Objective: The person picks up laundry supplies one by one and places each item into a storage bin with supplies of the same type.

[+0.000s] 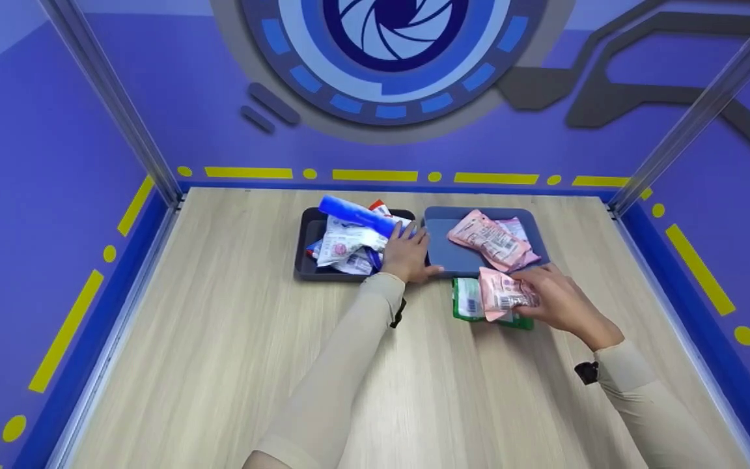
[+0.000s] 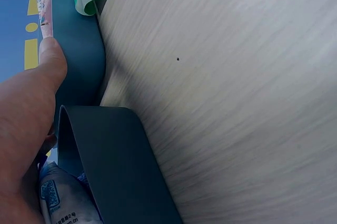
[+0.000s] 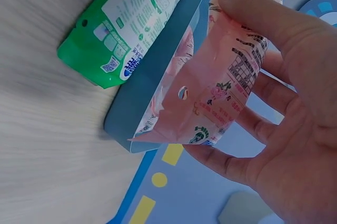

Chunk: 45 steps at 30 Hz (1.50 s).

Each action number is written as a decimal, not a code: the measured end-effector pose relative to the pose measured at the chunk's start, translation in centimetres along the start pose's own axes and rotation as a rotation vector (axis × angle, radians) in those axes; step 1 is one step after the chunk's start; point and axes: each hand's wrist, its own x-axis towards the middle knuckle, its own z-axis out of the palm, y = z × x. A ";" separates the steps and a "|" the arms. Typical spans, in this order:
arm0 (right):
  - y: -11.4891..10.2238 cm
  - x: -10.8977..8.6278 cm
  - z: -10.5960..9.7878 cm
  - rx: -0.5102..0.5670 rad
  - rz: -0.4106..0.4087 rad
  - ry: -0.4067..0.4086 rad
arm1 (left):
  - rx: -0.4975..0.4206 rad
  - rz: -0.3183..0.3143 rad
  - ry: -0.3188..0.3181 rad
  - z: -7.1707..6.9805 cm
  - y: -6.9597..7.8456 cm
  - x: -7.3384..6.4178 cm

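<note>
My right hand (image 1: 560, 299) pinches a pink packet (image 1: 499, 293) with printed text, held in front of the grey-blue tray (image 1: 440, 244). In the right wrist view, thumb and fingers are on opposite faces of this packet (image 3: 216, 71). Below it in the head view lies a green-and-white pouch (image 1: 469, 306) on the table, partly covered. My left hand (image 1: 407, 255) rests with spread fingers at the right side of the black tray (image 1: 299, 251), fingertips by the end of a blue tube-shaped item (image 1: 355, 213). Its thumb (image 2: 51, 58) extends toward the grey-blue tray.
The grey-blue tray holds more pink packets (image 1: 489, 238). White packets (image 1: 342, 247) and a red-edged one (image 1: 379, 207) fill the black tray. Both trays stand side by side on the wooden table (image 1: 232, 358), near the blue back wall (image 1: 186, 98).
</note>
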 end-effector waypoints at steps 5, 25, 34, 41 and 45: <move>0.1 0.5 -0.2 -0.006 -0.005 0.004 | 0.003 0.002 -0.004 -0.1 0.0 0.0; 0.2 1.7 -0.6 -0.017 0.000 -0.005 | 0.005 0.003 -0.003 0.1 0.0 0.2; 0.4 2.1 -0.7 -0.015 -0.013 -0.006 | 0.011 0.000 -0.009 0.1 0.0 0.1; 0.5 2.2 -0.8 -0.023 -0.008 -0.005 | 0.026 0.004 -0.004 0.1 0.0 0.1; 0.5 2.3 -0.9 -0.030 -0.016 0.002 | 0.023 0.006 0.007 0.1 0.0 0.1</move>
